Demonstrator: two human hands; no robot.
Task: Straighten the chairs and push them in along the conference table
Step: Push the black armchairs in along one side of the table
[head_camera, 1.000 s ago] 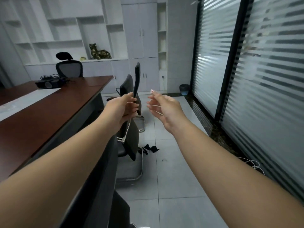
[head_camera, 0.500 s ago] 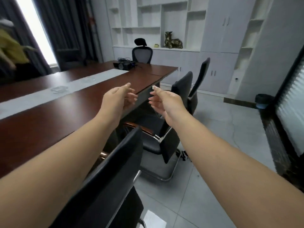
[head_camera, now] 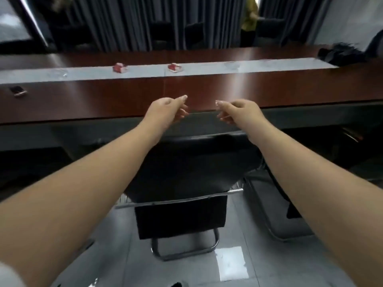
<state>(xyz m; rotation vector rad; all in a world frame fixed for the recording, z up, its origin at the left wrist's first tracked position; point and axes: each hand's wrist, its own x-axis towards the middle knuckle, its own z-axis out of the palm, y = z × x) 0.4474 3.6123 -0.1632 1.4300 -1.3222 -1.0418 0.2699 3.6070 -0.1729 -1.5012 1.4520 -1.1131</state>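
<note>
Head view, facing the long side of the bench (head_camera: 124,104), which runs left to right across the middle of the frame. At far left a small dark object (head_camera: 18,91) lies on the bench top; further right, two red-and-white boxes (head_camera: 119,68) sit on the pale runner (head_camera: 269,66). Left hand (head_camera: 165,109), centre frame, is loosely curled with forefinger extended, grasping nothing. Right hand (head_camera: 240,111), just right of it, is likewise relaxed and empty. Both hover above the bench edge and beyond the top of the backrest of the black chair (head_camera: 186,168), which stands directly below and between the forearms, backrest edge parallel to the bench, seat toward it. The hands appear about equally near the backrest; the coming move probably requires lowering them onto it and pushing forward. At right, part of a second chair's frame (head_camera: 275,222) stands close beside it. Dark curtains (head_camera: 145,23) hang behind.
</note>
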